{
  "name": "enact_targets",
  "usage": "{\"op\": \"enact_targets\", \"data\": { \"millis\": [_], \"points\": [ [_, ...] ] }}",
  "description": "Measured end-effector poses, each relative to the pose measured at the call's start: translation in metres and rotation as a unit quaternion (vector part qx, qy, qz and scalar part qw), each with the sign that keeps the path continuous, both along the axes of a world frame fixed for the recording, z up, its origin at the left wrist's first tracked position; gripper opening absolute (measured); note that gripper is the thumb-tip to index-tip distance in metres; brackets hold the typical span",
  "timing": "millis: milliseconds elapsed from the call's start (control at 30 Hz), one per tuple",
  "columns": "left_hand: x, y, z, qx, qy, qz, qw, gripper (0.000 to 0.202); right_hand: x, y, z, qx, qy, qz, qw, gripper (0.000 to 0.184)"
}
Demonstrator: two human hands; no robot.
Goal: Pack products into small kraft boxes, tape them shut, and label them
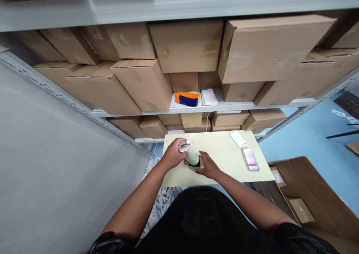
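A pale green bottle [193, 158] with a silver cap lies tilted on a small pale table [224, 153], its lower end inside a small open cardboard box [193, 167]. My left hand [175, 154] is closed around the bottle's capped end. The fingers of my right hand [206, 165] grip the box at its right side.
A white card [238, 138] and a small white-and-pink item [250, 160] lie on the table's right. Shelves of brown cartons [187, 46] stand behind, with an orange and blue tape dispenser [187, 98]. An open carton [305, 198] sits on the blue floor at right. White strips litter the floor at left.
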State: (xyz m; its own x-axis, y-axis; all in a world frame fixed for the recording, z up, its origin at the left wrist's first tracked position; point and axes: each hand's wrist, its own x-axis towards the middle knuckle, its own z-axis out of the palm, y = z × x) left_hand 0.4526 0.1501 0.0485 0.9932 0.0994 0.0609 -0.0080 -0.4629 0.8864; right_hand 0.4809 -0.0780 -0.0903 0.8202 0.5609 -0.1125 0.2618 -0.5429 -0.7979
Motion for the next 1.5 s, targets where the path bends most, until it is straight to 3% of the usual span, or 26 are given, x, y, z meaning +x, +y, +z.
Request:
{"op": "enact_targets", "data": {
  "millis": [67, 200, 300, 400, 500, 633, 767, 867, 967, 1033, 1133, 1233, 1300, 1400, 1500],
  "points": [
    [0.003, 0.015, 0.0, -0.135, -0.021, 0.023, 0.99, 0.053, -0.005, -0.008, 0.013, 0.016, -0.021, -0.044, 0.999, 0.1],
    [0.008, 0.027, 0.006, -0.333, -0.069, 0.07, 0.938, 0.06, -0.014, -0.016, 0.054, 0.115, -0.026, -0.116, 0.986, 0.073],
    [0.013, 0.018, 0.016, -0.44, -0.046, 0.044, 0.896, 0.055, -0.017, -0.004, 0.087, 0.242, 0.11, -0.094, 0.959, 0.061],
    [0.019, -0.002, 0.023, -0.487, -0.035, 0.041, 0.872, 0.053, -0.02, 0.014, 0.11, 0.318, 0.269, -0.045, 0.908, 0.067],
    [0.02, -0.021, 0.023, -0.484, -0.034, 0.07, 0.872, 0.06, -0.025, 0.022, 0.119, 0.335, 0.294, -0.055, 0.893, 0.066],
    [0.003, -0.043, 0.013, -0.417, -0.034, 0.089, 0.904, 0.068, -0.03, 0.019, 0.113, 0.296, 0.13, -0.13, 0.937, 0.062],
    [-0.009, -0.063, 0.005, -0.389, 0.018, 0.127, 0.912, 0.058, -0.037, 0.013, 0.103, 0.205, 0.042, -0.175, 0.962, 0.072],
    [-0.007, -0.069, 0.01, -0.419, 0.035, 0.149, 0.895, 0.049, -0.042, 0.009, 0.108, 0.238, 0.096, -0.156, 0.954, 0.072],
    [-0.005, -0.07, 0.02, -0.462, 0.023, 0.094, 0.881, 0.05, -0.041, 0.004, 0.12, 0.308, 0.239, -0.078, 0.918, 0.06],
    [-0.006, -0.071, 0.024, -0.455, 0.012, 0.073, 0.887, 0.05, -0.037, 0.003, 0.125, 0.327, 0.276, -0.053, 0.902, 0.058],
    [-0.01, -0.077, 0.022, -0.405, 0.001, 0.093, 0.909, 0.051, -0.032, 0.002, 0.123, 0.294, 0.17, -0.108, 0.934, 0.067],
    [-0.013, -0.082, 0.017, -0.386, 0.021, 0.132, 0.913, 0.05, -0.031, 0.002, 0.118, 0.236, 0.074, -0.137, 0.959, 0.076],
    [-0.012, -0.082, 0.017, -0.408, 0.032, 0.134, 0.902, 0.048, -0.031, 0.001, 0.12, 0.247, 0.098, -0.107, 0.958, 0.07],
    [-0.008, -0.076, 0.02, -0.472, 0.027, 0.077, 0.878, 0.05, -0.03, 0.002, 0.129, 0.299, 0.194, -0.07, 0.932, 0.064],
    [-0.003, -0.071, 0.024, -0.485, 0.019, 0.051, 0.873, 0.054, -0.028, 0.006, 0.135, 0.305, 0.186, -0.09, 0.93, 0.068]
  ]
}}
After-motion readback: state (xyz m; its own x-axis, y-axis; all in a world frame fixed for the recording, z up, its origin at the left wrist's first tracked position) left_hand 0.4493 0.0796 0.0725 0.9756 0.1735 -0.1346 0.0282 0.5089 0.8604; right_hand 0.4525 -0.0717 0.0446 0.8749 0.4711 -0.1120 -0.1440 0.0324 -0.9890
